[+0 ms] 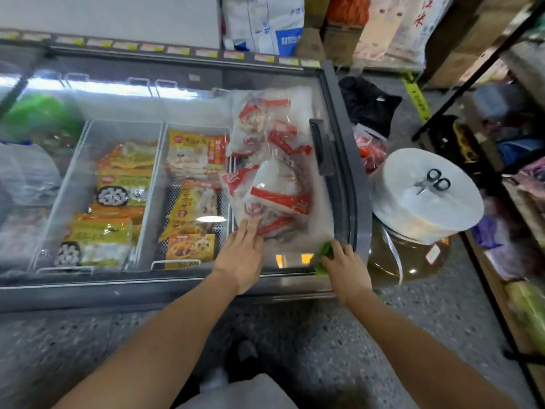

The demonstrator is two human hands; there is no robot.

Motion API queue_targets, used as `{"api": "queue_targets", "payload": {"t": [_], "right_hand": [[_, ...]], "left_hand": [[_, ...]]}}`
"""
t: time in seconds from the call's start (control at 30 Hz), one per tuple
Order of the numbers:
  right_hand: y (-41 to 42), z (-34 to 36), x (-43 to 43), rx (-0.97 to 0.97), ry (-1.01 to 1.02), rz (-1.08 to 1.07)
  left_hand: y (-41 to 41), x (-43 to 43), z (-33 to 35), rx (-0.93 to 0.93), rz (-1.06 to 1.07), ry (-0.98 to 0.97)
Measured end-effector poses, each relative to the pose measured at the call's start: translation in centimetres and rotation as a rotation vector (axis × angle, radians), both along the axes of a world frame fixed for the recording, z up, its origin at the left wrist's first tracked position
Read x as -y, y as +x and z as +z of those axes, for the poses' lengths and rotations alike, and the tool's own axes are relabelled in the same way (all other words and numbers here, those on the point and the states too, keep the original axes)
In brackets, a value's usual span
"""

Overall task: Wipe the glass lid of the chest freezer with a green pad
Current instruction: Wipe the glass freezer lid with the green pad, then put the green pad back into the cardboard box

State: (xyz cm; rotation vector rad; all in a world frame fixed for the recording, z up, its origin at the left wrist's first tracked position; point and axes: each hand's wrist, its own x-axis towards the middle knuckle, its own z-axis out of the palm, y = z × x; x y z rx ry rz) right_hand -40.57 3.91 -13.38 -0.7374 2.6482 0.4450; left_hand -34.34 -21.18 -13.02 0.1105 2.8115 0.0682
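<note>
Glass lid (182, 107) stretches clear leftward; our right hand (348, 270) grips green pad (323, 256) at its near-right corner, left hand (240, 255) flat, fingers spread, beside.

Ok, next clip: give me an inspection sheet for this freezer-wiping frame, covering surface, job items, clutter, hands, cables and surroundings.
Surface: curved glass lid of the grey chest freezer, closed, with a black handle near its right end.
Job's things: crumpled green pad at the lid's near right corner.
Clutter: red-and-white frozen food bags and yellow packets in white baskets under the glass.
Hands: left hand flat on the glass, fingers spread; right hand gripping the pad.
Cables: nothing seen.
Surroundings: black-handled scissors lying on a large white plastic roll to the right; stacked sacks behind; speckled floor.
</note>
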Motion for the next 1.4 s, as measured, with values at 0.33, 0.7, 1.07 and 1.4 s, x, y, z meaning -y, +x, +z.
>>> {"api": "queue_targets", "payload": {"t": [0.33,0.7,1.07,1.4], "right_hand": [[1.1,9.7,-6.4,-0.087,-0.777,-0.671],[9.2,7.0,5.6,0.32,-1.058,-1.032],[20.7,10.9,1.9,0.271,-1.585,-1.493],[38.2,15.0,-4.6,-0.46,-1.48,-1.788]], "left_hand": [[-2.4,-1.1,5.0,-0.062,-0.102,-0.039],[-1.6,-1.9,8.5,0.207,-0.455,0.364],[-1.8,-6.9,12.8,0.254,-0.718,0.544],[10.3,-28.1,17.5,0.423,-1.337,0.497]]}}
